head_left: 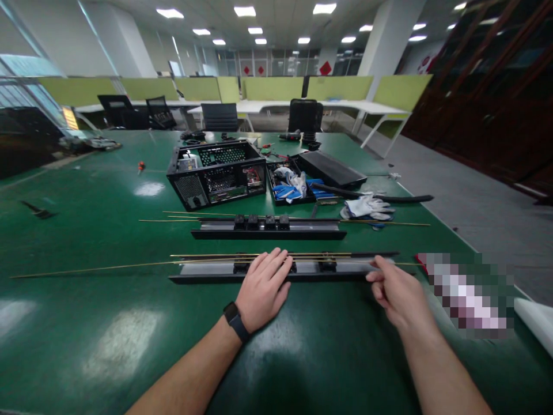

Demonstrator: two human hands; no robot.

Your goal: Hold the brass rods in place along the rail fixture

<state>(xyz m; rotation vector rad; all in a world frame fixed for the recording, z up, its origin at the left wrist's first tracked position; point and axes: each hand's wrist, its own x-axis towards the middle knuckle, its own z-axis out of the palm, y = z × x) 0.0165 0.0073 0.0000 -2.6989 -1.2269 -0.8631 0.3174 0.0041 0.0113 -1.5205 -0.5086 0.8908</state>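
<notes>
A long black channel rail [207, 279] with a silver inner bed lies crosswise in front of me. Black blocks [328, 262] sit inside it, and thin brass rods [129, 266] run lengthwise over it, one reaching far out to the left. My left hand [266, 282], a dark watch on its wrist, rests flat across the rail's middle with fingers stretched out, hiding part of a block. At the rail's right end, my right hand [395, 288] is closed in a pinch on a brass rod; the fingertips partly cover the spot.
Behind lies a second rail [268, 235] with several blocks and rods. Farther back are an open black computer case [216, 176], a tray with gloves [291, 200], a black panel [330, 168] and another glove [367, 207]. A blurred-out item [466, 297] lies right, near the table edge.
</notes>
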